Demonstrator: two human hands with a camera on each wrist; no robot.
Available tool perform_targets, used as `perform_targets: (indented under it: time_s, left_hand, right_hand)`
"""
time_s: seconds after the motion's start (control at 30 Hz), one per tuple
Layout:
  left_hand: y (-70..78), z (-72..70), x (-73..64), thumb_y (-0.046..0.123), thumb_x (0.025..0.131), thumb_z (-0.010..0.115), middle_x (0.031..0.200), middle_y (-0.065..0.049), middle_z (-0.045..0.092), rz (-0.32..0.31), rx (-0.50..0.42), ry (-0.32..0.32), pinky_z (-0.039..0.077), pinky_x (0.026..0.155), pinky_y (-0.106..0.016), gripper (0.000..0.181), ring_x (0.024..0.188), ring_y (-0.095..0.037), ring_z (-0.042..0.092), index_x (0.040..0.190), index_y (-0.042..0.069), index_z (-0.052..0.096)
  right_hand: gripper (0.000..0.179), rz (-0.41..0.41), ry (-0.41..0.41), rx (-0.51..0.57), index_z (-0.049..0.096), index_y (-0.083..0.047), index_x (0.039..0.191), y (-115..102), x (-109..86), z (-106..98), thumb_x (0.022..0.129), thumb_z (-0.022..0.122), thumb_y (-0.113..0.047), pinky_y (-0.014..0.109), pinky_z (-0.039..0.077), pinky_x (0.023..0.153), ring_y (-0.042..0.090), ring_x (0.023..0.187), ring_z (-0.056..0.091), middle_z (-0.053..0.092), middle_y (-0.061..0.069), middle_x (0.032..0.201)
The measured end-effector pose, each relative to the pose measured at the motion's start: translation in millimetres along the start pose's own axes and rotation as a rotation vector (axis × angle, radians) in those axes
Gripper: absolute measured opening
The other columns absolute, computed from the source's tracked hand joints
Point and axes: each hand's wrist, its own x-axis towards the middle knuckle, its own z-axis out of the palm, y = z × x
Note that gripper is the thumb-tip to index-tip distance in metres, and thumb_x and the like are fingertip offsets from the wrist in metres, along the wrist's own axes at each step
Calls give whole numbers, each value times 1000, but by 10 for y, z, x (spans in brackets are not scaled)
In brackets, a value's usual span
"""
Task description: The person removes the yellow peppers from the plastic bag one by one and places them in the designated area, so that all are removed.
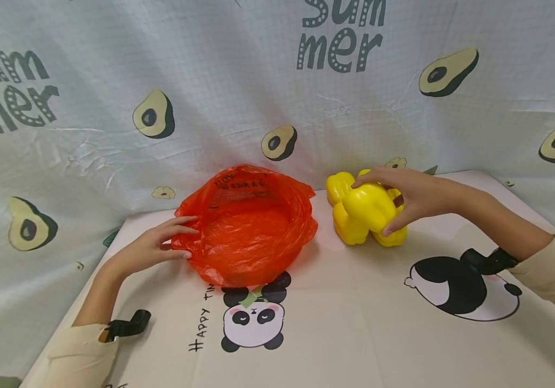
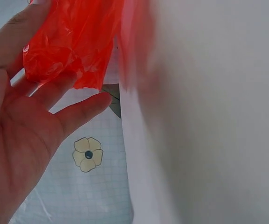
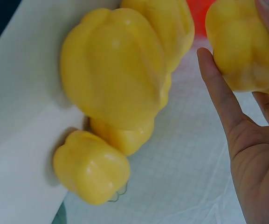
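A red plastic bag (image 1: 245, 231) stands on the table with its mouth spread wide. My left hand (image 1: 153, 245) holds the bag's left rim, fingers spread along it; in the left wrist view, red film (image 2: 76, 42) runs between the fingers. In my right hand (image 1: 418, 194) is a yellow bell pepper (image 1: 369, 205), gripped between thumb and fingers over a group of similar peppers. The right wrist view shows that held pepper (image 3: 244, 46) apart from the pile, where several yellow bell peppers (image 3: 113, 70) sit close together.
The pale tablecloth (image 1: 345, 323) carries panda drawings and lettering. Behind the bag and peppers hangs a light curtain (image 1: 224, 102) printed with avocados. Dark wrist camera mounts (image 1: 131, 323) stick out from both sleeves.
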Motion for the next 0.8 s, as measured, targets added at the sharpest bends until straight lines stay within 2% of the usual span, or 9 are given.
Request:
perform_targets:
  time_s: [0.13,0.37,0.53,0.8]
  left_hand:
    - [15,-16,18,22,91,77,157,-15,41,0,2,0,50,98,-58,44,144,-43,34,132,11,67]
    - [34,-18,17,20,94,74,155,-16,44,8,29,14,33,110,-68,38,146,-45,31,131,12,68]
    - [41,-5,10,22,95,73,155,-15,45,-5,23,18,33,110,-68,37,146,-45,30,130,12,68]
    - [43,-4,12,23,95,73,155,-15,45,-18,19,26,30,111,-70,38,147,-45,29,131,12,68]
  right_hand:
    - [85,-4,13,-1,49,-20,140,20,-62,3,70,95,-30,43,60,85,29,116,56,51,5,138]
    - [84,11,24,-10,50,-18,140,19,-146,-9,70,95,-30,45,60,82,31,115,57,52,6,136]
    - [85,38,33,14,50,-17,140,44,-221,-27,69,95,-28,50,60,83,35,119,56,49,9,142]
    - [87,60,51,-12,48,-15,141,71,-339,-77,70,96,-27,48,60,81,35,118,56,47,11,145]
